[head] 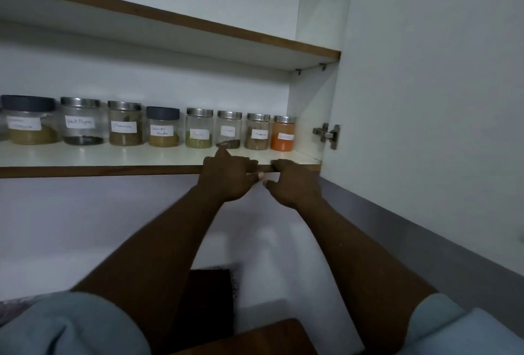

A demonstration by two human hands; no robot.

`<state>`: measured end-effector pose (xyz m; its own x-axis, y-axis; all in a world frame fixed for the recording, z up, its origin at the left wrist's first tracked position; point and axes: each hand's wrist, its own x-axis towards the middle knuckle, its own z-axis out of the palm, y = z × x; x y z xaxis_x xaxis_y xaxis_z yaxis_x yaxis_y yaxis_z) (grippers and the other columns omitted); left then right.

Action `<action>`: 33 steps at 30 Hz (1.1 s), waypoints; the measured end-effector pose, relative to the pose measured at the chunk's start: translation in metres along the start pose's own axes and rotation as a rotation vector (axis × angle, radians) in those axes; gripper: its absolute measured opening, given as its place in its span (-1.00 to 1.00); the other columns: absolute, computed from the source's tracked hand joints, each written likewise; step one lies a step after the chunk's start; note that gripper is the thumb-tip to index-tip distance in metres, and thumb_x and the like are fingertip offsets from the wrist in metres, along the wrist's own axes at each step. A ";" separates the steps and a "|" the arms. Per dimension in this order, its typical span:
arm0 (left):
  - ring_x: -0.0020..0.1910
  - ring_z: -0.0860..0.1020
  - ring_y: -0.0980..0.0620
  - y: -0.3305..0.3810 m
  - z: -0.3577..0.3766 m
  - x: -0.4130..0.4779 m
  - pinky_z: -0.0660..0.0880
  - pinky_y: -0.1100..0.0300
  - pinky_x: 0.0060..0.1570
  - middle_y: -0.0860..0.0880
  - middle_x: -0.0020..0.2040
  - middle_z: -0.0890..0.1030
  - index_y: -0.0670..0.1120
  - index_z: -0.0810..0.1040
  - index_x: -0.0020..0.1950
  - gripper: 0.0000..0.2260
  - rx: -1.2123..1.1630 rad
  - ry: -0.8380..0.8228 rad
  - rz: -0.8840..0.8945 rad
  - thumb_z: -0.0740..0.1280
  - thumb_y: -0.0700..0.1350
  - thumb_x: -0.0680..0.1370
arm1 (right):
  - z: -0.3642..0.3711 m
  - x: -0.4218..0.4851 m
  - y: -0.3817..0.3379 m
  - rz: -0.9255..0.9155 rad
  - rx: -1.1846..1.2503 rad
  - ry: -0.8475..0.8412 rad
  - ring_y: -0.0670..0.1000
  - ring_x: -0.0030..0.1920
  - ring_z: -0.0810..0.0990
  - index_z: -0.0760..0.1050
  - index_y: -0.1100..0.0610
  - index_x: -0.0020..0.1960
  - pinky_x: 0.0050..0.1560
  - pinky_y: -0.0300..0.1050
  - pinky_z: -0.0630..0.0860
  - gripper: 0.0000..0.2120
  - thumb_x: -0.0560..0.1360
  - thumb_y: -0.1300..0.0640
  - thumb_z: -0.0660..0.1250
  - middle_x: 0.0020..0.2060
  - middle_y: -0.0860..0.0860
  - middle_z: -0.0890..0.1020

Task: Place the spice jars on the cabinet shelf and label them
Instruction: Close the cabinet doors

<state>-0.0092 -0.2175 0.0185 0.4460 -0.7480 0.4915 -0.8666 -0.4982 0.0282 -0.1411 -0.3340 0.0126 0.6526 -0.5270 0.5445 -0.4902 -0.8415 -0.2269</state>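
Beyond the pale blue sleeves (71, 323), a row of labelled spice jars (199, 132) is seen on the shelf (99, 170). Labels are best pressed flat, facing outward. The left hand (229, 176) grip is curled, index finger extended, nothing held. The right hand (293, 181) is hooked at the shelf edge; its hold cannot be told.

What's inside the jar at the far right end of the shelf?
The rightmost jar holds orange powder, filling it nearly up to its steel lid. Its white label hides a patch of the front; the writing is too blurred to read.

Glass jars (199, 132), glossy metal lids (199, 112)
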 end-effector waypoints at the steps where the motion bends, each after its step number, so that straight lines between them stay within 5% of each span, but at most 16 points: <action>1: 0.42 0.37 -0.19 0.003 -0.005 -0.010 0.41 -0.10 0.30 -0.04 0.42 0.52 0.22 0.43 0.48 -0.45 0.014 0.006 0.035 0.13 0.41 0.56 | -0.007 -0.013 -0.004 0.022 -0.012 -0.050 0.08 0.24 0.59 0.53 0.01 0.35 0.19 0.00 0.55 -0.55 0.52 -0.14 0.37 0.26 0.03 0.62; 4: 0.40 0.46 -0.14 0.014 -0.018 -0.045 0.46 -0.07 0.31 -0.07 0.43 0.52 0.16 0.25 0.59 -0.35 -0.158 -0.086 0.123 0.33 0.29 0.54 | -0.020 -0.057 -0.012 0.120 -0.039 -0.167 0.05 0.21 0.60 0.53 0.00 0.33 0.20 0.01 0.57 -0.55 0.50 -0.14 0.40 0.21 0.01 0.64; 7: 0.43 0.44 -0.08 0.033 -0.020 -0.088 0.43 0.00 0.35 0.01 0.43 0.53 0.15 0.13 0.63 -0.28 -0.394 -0.164 0.164 0.38 0.18 0.55 | -0.037 -0.108 -0.013 0.198 -0.059 -0.027 0.03 0.12 0.64 0.59 0.00 0.25 0.09 -0.04 0.60 -0.63 0.50 -0.12 0.39 0.12 -0.02 0.68; 19: -0.02 0.63 -0.06 0.178 -0.084 -0.167 0.62 0.00 -0.05 0.01 0.06 0.67 0.08 0.57 0.25 -0.68 -0.496 -0.024 0.472 0.29 0.01 0.51 | -0.165 -0.238 -0.006 0.426 -0.118 0.260 0.03 -0.20 0.63 0.66 0.06 -0.11 -0.26 -0.15 0.52 -0.83 0.47 0.05 0.30 -0.23 -0.01 0.69; 22: 0.10 0.62 -0.06 0.203 -0.101 -0.170 0.60 0.03 0.01 0.01 0.17 0.66 0.12 0.52 0.36 -0.61 -0.539 0.000 0.519 0.30 0.12 0.54 | -0.193 -0.256 0.008 0.417 -0.203 0.448 0.01 -0.18 0.60 0.64 0.05 -0.09 -0.30 -0.16 0.41 -0.87 0.50 0.06 0.33 -0.19 -0.04 0.67; 27: 0.32 0.54 -0.09 0.238 -0.114 -0.168 0.53 0.00 0.22 0.00 0.39 0.55 0.11 0.36 0.53 -0.46 -0.539 0.020 0.605 0.32 0.15 0.56 | -0.223 -0.278 0.035 0.485 -0.419 0.831 0.12 0.15 0.48 0.51 0.05 0.14 0.07 0.07 0.48 -0.70 0.44 -0.01 0.42 0.11 0.04 0.52; 30: 0.34 0.51 -0.09 0.255 -0.118 -0.170 0.51 -0.01 0.27 -0.01 0.43 0.52 0.10 0.33 0.56 -0.45 -0.554 0.022 0.628 0.33 0.13 0.58 | -0.232 -0.286 0.056 0.674 -0.366 0.789 0.20 0.27 0.46 0.36 0.09 0.34 0.17 0.16 0.49 -0.41 0.40 -0.05 0.45 0.31 0.13 0.45; 33: 0.37 0.50 -0.10 0.267 -0.120 -0.173 0.49 0.01 0.28 -0.02 0.44 0.51 0.09 0.30 0.57 -0.44 -0.545 0.039 0.648 0.34 0.10 0.59 | -0.232 -0.291 0.081 0.748 -0.031 0.575 0.20 0.21 0.58 0.31 0.16 0.42 0.05 -0.04 0.52 -0.32 0.42 -0.05 0.49 0.30 0.16 0.56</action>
<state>-0.3447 -0.1687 0.0454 -0.1756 -0.7921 0.5846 -0.9393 0.3126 0.1414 -0.5043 -0.2213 0.0228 -0.2191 -0.7823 0.5831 -0.6870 -0.3007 -0.6615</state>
